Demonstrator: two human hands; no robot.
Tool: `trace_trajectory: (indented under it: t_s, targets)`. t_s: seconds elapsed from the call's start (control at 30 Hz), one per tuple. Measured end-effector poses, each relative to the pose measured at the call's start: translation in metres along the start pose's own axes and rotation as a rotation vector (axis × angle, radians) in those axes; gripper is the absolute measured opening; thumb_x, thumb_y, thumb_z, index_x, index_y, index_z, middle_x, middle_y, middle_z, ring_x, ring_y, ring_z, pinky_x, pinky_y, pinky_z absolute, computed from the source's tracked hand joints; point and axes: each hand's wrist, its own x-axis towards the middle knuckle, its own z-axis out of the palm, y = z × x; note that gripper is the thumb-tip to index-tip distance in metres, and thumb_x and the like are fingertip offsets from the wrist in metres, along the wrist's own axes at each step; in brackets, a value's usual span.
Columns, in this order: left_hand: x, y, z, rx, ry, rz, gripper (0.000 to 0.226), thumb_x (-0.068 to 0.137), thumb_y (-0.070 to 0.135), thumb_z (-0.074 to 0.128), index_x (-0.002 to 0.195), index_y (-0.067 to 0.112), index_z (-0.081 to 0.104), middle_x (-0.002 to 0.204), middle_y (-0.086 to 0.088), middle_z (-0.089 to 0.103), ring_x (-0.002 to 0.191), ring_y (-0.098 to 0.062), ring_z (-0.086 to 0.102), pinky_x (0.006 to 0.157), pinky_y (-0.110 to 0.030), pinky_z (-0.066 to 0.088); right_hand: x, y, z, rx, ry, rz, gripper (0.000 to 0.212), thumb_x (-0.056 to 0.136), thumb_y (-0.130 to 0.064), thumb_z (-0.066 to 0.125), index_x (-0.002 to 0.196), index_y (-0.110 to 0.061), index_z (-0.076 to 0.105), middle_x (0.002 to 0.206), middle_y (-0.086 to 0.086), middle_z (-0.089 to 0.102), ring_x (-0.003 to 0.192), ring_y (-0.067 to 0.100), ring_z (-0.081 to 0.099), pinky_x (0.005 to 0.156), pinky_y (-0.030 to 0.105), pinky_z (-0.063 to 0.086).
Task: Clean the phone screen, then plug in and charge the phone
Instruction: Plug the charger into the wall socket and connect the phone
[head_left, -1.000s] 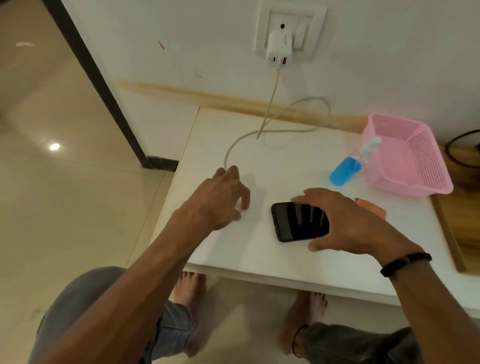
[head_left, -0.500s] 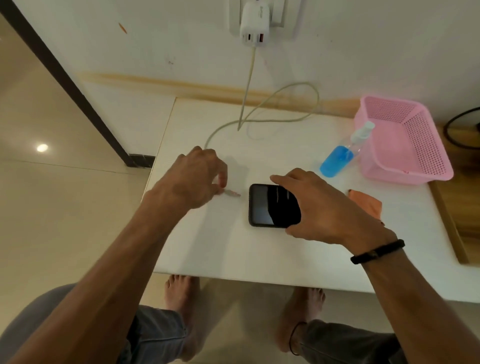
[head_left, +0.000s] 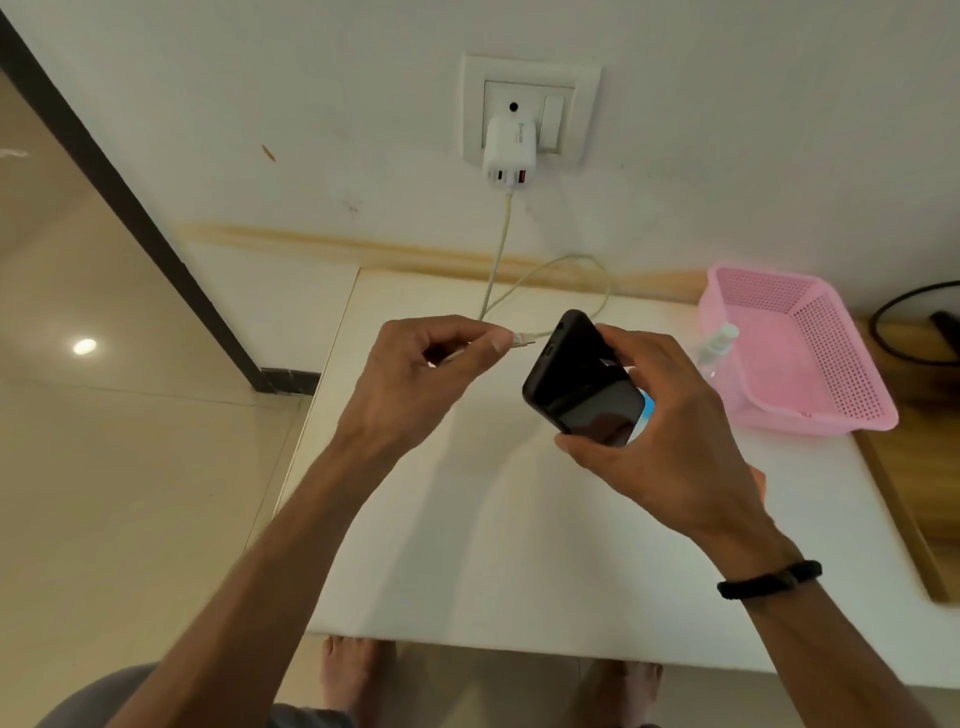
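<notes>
White table (head_left: 467, 545), pink basket (head_left: 852, 410) seemingly empty, left grip (head_left: 415, 374) pinching cable plug (head_left: 521, 340), right grip (head_left: 670, 431) holding phone (head_left: 576, 379)

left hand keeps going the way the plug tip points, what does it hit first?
Likely the phone: the cable plug pinched by the left hand points at the phone's near end, held in the right hand. A small gap remains; depth alignment unclear.

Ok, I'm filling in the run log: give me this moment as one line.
left hand: pinches cable plug | right hand: holds phone above table | plug near port, not inserted
</notes>
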Motion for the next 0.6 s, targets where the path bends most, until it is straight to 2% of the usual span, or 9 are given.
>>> trace_trajectory:
  t_s: [0.07, 0.13, 0.2, 0.27, 0.33, 0.6]
  targets:
    - [-0.0007, 0.0056, -0.0006, -0.115, 0.01, -0.031, 0.012, 0.089, 0.036, 0.075, 0.093, 0.028, 0.083, 0.074, 0.012, 0.071, 0.069, -0.003, 0.055, 0.072, -0.02, 0.043, -0.0002, 0.002, -0.0012, 0.007, 0.02, 0.008, 0.093, 0.064, -0.028, 0.094, 0.145, -0.02, 0.049, 0.133, -0.006, 0.054, 0.12, 0.009, 0.055, 0.1, 0.013, 0.045]
    - [-0.0007, 0.0086, -0.0008, -0.159, -0.003, -0.043, 0.011, 0.087, 0.033, 0.078, 0.091, 0.025, 0.082, 0.085, 0.014, 0.077, 0.079, 0.0, 0.062, 0.08, -0.019, 0.044, -0.0005, 0.0026, -0.0019, 0.01, 0.024, 0.017, 0.093, 0.064, -0.026, 0.094, 0.145, -0.02, 0.049, 0.133, -0.007, 0.053, 0.12, 0.008, 0.055, 0.1, 0.009, 0.043]
    - [-0.0013, 0.0097, -0.0006, -0.154, -0.013, -0.04, 0.013, 0.085, 0.036, 0.079, 0.089, 0.024, 0.082, 0.077, 0.016, 0.072, 0.074, -0.003, 0.057, 0.075, -0.018, 0.042, -0.0002, 0.0028, -0.0013, 0.005, 0.022, 0.02, 0.093, 0.064, -0.026, 0.095, 0.145, -0.019, 0.049, 0.133, -0.006, 0.053, 0.12, 0.009, 0.055, 0.099, 0.004, 0.04]
    - [-0.0018, 0.0092, -0.0002, -0.122, -0.017, -0.038, 0.014, 0.085, 0.039, 0.079, 0.087, 0.025, 0.082, 0.066, 0.006, 0.057, 0.066, -0.009, 0.045, 0.065, -0.017, 0.036, -0.0002, 0.0038, 0.0002, -0.011, 0.021, 0.016, 0.094, 0.064, -0.025, 0.095, 0.145, -0.018, 0.049, 0.133, -0.005, 0.054, 0.119, 0.01, 0.055, 0.098, 0.002, 0.039]
    - [-0.0024, 0.0104, -0.001, -0.1, -0.03, -0.033, 0.014, 0.085, 0.038, 0.078, 0.086, 0.024, 0.082, 0.064, 0.0, 0.048, 0.061, -0.011, 0.037, 0.056, -0.015, 0.031, -0.0001, 0.0043, 0.001, -0.025, 0.019, 0.01, 0.094, 0.063, -0.025, 0.095, 0.145, -0.018, 0.049, 0.133, -0.004, 0.054, 0.119, 0.011, 0.055, 0.097, 0.002, 0.039]
    - [-0.0036, 0.0118, 0.0002, -0.054, -0.077, -0.03, 0.014, 0.086, 0.039, 0.078, 0.087, 0.026, 0.082, 0.066, -0.005, 0.051, 0.061, -0.013, 0.037, 0.055, -0.017, 0.032, -0.001, 0.0023, 0.0015, -0.061, -0.002, 0.025, 0.095, 0.063, -0.023, 0.095, 0.146, -0.019, 0.048, 0.133, -0.005, 0.052, 0.117, 0.012, 0.055, 0.091, 0.002, 0.041]
